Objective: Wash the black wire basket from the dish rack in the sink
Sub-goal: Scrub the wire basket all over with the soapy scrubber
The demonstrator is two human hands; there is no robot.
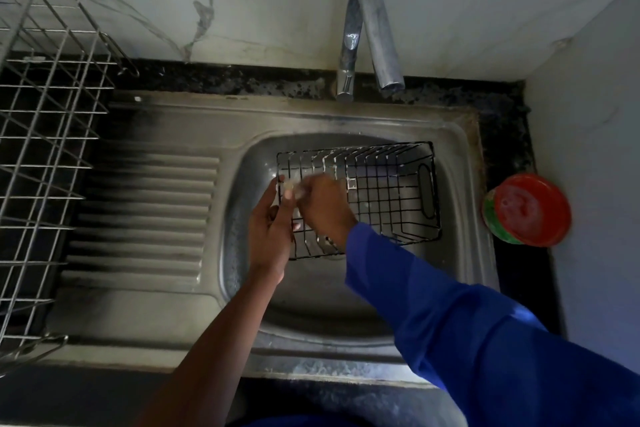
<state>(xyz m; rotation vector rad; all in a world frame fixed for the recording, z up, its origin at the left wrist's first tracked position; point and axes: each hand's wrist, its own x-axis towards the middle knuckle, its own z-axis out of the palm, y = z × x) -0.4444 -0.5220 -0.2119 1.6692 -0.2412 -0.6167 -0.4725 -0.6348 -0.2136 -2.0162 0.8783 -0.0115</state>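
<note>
One black wire basket [388, 191] lies in the sink [460, 156], its rectangular grid flecked with white suds. The left hand [270, 229] grips one end; an oval handle slot marks the opposite end. The right hand [323, 204], just beside the left, is blurred; grip indeterminate.

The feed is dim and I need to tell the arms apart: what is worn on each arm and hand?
The left arm is uncovered along all that shows, with no sleeve, and the left hand wears no glove. The right arm is covered to the wrist by a loose bright blue sleeve; the right hand is ungloved too, though motion-blurred. No watch or ring shows.
</note>
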